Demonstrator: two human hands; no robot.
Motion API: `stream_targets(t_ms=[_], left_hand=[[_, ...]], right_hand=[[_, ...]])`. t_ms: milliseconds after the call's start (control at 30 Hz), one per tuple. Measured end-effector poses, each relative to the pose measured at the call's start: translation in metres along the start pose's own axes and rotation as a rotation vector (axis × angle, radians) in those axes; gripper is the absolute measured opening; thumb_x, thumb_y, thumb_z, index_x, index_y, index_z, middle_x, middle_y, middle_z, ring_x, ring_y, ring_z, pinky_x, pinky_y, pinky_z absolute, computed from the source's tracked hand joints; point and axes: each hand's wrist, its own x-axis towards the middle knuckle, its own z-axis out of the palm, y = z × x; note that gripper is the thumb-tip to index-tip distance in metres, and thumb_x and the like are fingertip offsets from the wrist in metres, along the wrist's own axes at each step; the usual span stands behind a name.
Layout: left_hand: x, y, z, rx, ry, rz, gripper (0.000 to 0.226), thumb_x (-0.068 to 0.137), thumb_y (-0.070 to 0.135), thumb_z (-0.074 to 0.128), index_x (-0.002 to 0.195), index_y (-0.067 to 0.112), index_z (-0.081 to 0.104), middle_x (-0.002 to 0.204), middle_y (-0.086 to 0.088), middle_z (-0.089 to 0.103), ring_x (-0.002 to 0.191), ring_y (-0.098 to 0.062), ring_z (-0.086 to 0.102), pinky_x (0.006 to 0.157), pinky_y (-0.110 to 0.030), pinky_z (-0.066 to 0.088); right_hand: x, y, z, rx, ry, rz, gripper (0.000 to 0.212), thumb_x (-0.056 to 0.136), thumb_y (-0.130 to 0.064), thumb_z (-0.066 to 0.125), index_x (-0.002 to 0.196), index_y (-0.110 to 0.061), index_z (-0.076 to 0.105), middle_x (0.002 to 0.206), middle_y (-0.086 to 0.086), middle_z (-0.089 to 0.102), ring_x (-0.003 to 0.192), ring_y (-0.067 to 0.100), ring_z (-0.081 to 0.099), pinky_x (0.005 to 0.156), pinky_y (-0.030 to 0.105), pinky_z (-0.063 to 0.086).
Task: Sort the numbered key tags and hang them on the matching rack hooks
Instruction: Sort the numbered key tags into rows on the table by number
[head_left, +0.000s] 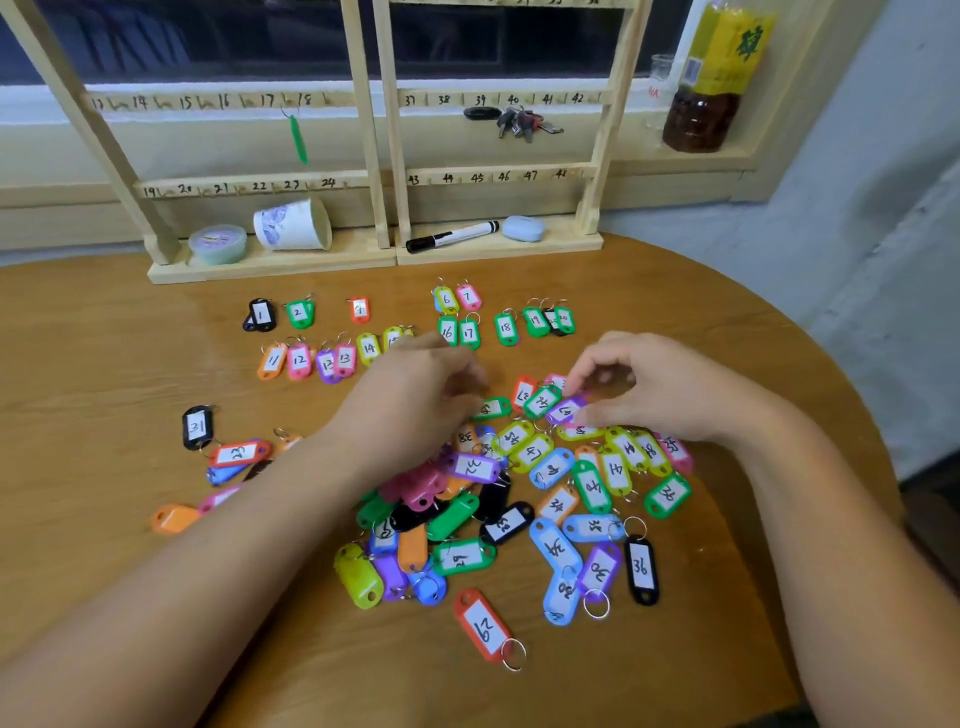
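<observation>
A heap of coloured numbered key tags (519, 499) lies in the middle of the brown table (104, 364). Sorted tags lie in rows behind it, from tag 1 (261, 314) to tag 18 (505, 327). My left hand (415, 400) rests palm down on the heap's far left edge; what its fingers touch is hidden. My right hand (654, 387) hovers with curled fingers over a purple tag (565, 410), fingertips touching it. Behind stands the wooden rack (379, 176) with numbered hooks; one green tag (298, 137) hangs near hook 17.
On the rack's base lie a tipped paper cup (293, 224), a small round tub (217, 243), a black marker (452, 236) and a pale blue case (523, 227). A key bunch (522, 123) hangs near hooks 39 to 40. A bottle (714, 78) stands on the sill.
</observation>
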Motion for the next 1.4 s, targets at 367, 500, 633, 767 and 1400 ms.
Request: stream_targets(t_ms=[367,500,633,767,1400], left_hand=[[-0.003,-0.019,-0.009,-0.009,0.140,-0.084,0.010,0.100,0.023,0.070,0.103,0.029,0.078,0.099,0.007,0.064,0.087,-0.011,0.061,0.074,-0.030,0.044],[-0.015,-0.037,-0.026,0.048,0.129,-0.106,0.027,0.097,0.010,0.070,0.109,0.033,0.078,0.106,0.009,0.069,0.095,-0.014,0.062,0.081,-0.033,0.049],[-0.030,-0.043,-0.039,0.085,0.050,-0.020,0.053,0.096,0.000,0.061,0.139,0.030,0.066,0.115,0.019,0.076,0.114,-0.016,0.060,0.092,-0.030,0.048],[-0.042,-0.049,-0.044,0.135,0.001,0.043,0.055,0.099,0.005,0.054,0.148,0.030,0.056,0.121,0.018,0.077,0.119,-0.022,0.060,0.094,-0.040,0.053],[-0.072,-0.053,-0.055,0.138,-0.024,0.058,0.055,0.091,0.009,0.055,0.140,0.033,0.058,0.132,0.012,0.067,0.123,-0.022,0.058,0.100,-0.050,0.051]], right_hand=[[0.001,-0.012,0.021,0.047,0.150,-0.133,0.014,0.089,-0.036,0.084,0.100,-0.042,0.077,0.104,-0.016,0.065,0.100,0.005,0.063,0.093,0.043,0.054],[0.009,-0.033,0.044,-0.088,0.172,-0.245,0.015,0.097,-0.041,0.072,0.111,-0.046,0.074,0.108,-0.021,0.060,0.113,0.001,0.052,0.102,0.037,0.041],[0.013,-0.046,0.061,-0.157,0.167,-0.327,0.029,0.107,-0.030,0.059,0.130,-0.042,0.071,0.116,-0.024,0.057,0.119,0.008,0.046,0.103,0.034,0.029],[0.015,-0.046,0.071,-0.272,0.146,-0.358,0.038,0.109,-0.017,0.054,0.137,-0.038,0.068,0.127,-0.026,0.059,0.123,0.009,0.045,0.095,0.035,0.028],[0.020,-0.065,0.081,-0.383,0.179,-0.387,0.056,0.094,0.003,0.059,0.136,-0.033,0.072,0.116,-0.011,0.056,0.109,0.020,0.046,0.093,0.044,0.037]])
